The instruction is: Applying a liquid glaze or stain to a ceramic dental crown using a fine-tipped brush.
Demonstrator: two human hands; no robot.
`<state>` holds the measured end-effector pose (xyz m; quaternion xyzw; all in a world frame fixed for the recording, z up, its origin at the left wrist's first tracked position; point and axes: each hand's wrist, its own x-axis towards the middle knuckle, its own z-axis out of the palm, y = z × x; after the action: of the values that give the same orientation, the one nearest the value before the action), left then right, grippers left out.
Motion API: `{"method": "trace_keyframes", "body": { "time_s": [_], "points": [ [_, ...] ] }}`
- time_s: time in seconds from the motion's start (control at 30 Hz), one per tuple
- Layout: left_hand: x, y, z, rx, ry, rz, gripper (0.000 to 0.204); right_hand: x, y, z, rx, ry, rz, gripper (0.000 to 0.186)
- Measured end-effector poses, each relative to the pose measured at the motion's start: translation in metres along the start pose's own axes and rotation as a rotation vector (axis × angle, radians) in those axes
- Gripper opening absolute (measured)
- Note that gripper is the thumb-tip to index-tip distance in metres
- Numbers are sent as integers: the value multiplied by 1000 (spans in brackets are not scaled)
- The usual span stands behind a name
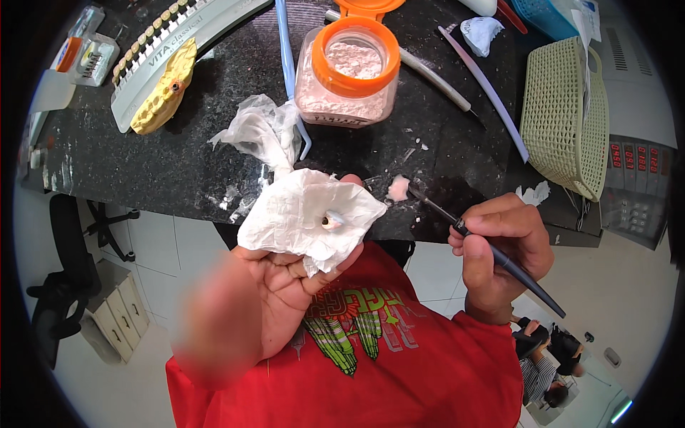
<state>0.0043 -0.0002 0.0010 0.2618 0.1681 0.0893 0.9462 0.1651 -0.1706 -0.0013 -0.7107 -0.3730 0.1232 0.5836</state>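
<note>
My left hand [285, 299] is cupped palm-up around a crumpled white tissue [278, 214]; a small tooth-like piece with a dark opening [331, 222] rests on the tissue. In my right hand [503, 250] is a slim dark brush [510, 265], gripped between thumb and fingers. Its tip touches or lies very close to a small blob of pink paste [397, 187] on the black bench. Behind the tissue stands an open jar of pale pink powder [348, 103] with an orange rim; a wrinkled clear plastic bag [253, 132] lies beside it.
The black bench [93, 157] holds a yellow dental model [160, 96], a tooth shade guide [130, 85], several long tools [435, 71] and a woven basket [560, 114]. A grey machine [638, 185] is at right. A chair [68, 271] stands below left; other people [546, 357] are at lower right.
</note>
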Motion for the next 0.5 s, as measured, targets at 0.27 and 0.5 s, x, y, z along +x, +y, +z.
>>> {"method": "trace_keyframes", "body": {
  "time_s": [0.27, 0.5],
  "points": [
    [-1, 3, 1, 5, -6, -26, 89, 0, 3, 4, 35, 14, -37, 16],
    [-1, 2, 0, -16, -16, -47, 93, 3, -5, 4, 138, -133, -298, 33]
  ]
}}
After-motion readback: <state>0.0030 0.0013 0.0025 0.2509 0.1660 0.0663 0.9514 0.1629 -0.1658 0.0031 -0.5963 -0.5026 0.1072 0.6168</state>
